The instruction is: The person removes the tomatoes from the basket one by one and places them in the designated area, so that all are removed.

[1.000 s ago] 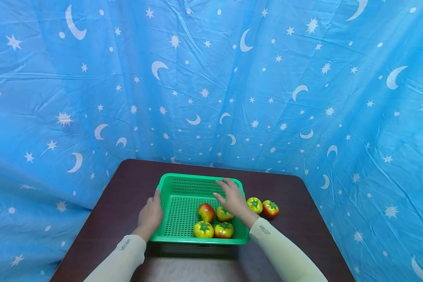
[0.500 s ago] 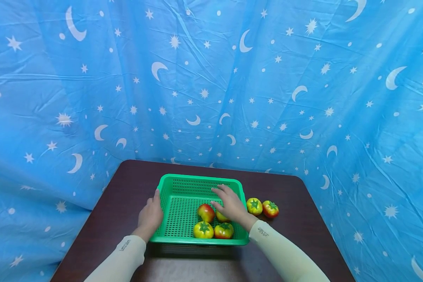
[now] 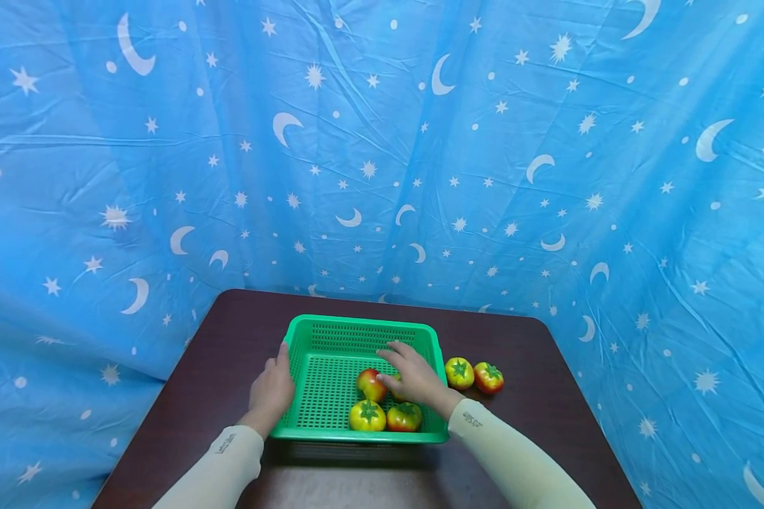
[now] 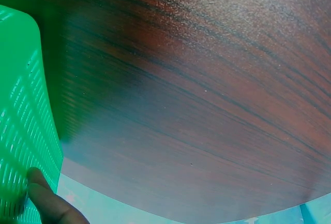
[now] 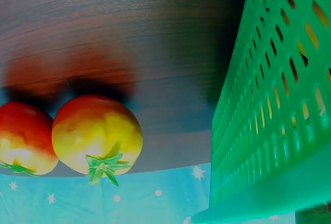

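Note:
My left hand lies along the left side of a green perforated plastic basket, its fingers straight up the wall. In the left wrist view its fingertips touch the slotted outside. Over the basket's right part, my right hand reaches in with fingers spread above a yellow-red tomato, which it mostly hides. Its thumb overlaps a redder tomato. In front of these sit a yellow tomato and a red-yellow tomato, both with green leafy tops. The right wrist view hides the right hand's fingers.
Two more tomatoes stand on the table right of the basket, a yellow one and a redder one. The dark wooden table has rounded far corners. Behind it hangs a blue curtain with moons and stars.
My right hand has moved left and toward me inside the basket, from near its far right corner to over the covered tomato. The left hand and the basket keep their places.

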Available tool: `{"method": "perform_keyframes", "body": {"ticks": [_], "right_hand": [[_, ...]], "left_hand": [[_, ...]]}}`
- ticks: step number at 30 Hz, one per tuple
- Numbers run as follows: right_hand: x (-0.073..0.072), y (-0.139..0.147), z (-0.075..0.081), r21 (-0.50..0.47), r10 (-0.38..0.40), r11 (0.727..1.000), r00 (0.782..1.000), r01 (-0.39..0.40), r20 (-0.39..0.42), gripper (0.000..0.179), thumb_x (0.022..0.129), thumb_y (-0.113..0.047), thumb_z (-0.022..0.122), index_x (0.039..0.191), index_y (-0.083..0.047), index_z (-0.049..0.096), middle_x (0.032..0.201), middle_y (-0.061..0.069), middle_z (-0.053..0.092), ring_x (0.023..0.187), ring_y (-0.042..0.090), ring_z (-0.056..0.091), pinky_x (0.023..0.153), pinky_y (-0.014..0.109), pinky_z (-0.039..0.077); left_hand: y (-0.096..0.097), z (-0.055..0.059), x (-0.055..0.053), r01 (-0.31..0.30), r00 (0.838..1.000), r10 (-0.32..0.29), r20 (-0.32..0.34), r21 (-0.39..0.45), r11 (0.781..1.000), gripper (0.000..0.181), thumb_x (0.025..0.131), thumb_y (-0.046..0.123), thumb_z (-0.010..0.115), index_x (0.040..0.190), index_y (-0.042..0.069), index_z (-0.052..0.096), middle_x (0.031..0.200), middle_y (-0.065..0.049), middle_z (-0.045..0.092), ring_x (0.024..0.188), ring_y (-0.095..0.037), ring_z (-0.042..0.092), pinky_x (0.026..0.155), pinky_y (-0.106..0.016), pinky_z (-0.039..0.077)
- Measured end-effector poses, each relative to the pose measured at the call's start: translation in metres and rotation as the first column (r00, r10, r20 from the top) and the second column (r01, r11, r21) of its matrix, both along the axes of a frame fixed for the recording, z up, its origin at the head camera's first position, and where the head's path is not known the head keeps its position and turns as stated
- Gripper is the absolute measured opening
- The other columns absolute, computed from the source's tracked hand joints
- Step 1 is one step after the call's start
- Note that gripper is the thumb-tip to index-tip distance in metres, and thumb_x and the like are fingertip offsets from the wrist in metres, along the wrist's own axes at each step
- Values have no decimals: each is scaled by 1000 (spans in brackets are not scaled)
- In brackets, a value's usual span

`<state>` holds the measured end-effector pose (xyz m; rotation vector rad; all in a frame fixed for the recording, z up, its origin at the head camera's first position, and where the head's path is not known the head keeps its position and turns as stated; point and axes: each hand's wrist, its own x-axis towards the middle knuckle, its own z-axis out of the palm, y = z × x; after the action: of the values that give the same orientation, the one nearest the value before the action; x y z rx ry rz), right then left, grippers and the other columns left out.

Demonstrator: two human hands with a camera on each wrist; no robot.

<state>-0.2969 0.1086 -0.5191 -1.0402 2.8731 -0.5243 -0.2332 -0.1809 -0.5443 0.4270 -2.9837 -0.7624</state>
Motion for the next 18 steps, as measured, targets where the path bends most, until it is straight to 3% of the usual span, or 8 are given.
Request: {"method": "perform_keyframes", "body": {"ticks": [18], "right_hand": [[3,2,-14,125,101,986,994,-107,48,54,99,-49,57,147,-27,50,156,10,44,143,30,42,116,52,38]], "left_hand": [[0,0,0,-1,1000,1,-4,15,1000,65,101,4,45,159,1,17,123,-29,56,86,-31,62,84,-54,54]]}}
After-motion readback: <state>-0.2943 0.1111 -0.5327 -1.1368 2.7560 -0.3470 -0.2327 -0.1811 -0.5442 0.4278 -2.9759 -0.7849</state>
